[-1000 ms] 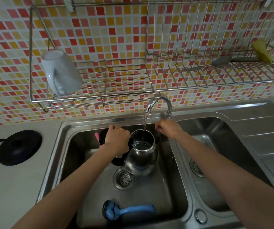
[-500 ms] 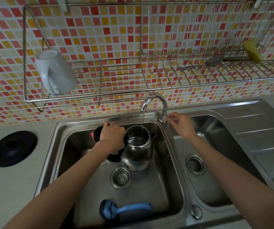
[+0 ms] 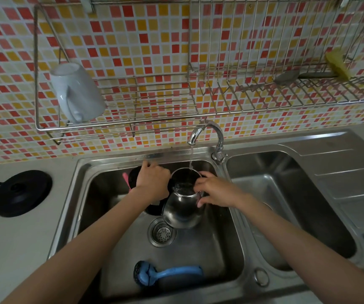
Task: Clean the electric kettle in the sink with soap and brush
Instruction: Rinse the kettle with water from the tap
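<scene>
Right hand [image 3: 217,191]: returned from tap [image 3: 207,134] to electric kettle [image 3: 183,213], centre frame, fingers curled over rim. Left hand [image 3: 152,183]: grasps black handle [image 3: 153,210]. Risk: running water overfills; wet kettle slips, tips.

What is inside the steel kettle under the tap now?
A stream of water from the tap falls into the kettle, and some water lies inside. The right hand covers part of the rim; the bottom is not visible.

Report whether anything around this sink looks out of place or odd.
Nothing is spilled or broken. Only the white mug sits askew, tipped at the left end of the wire rack. The tap runs into the kettle, gripped by the left hand and right hand; the blue brush lies in the sink.
</scene>
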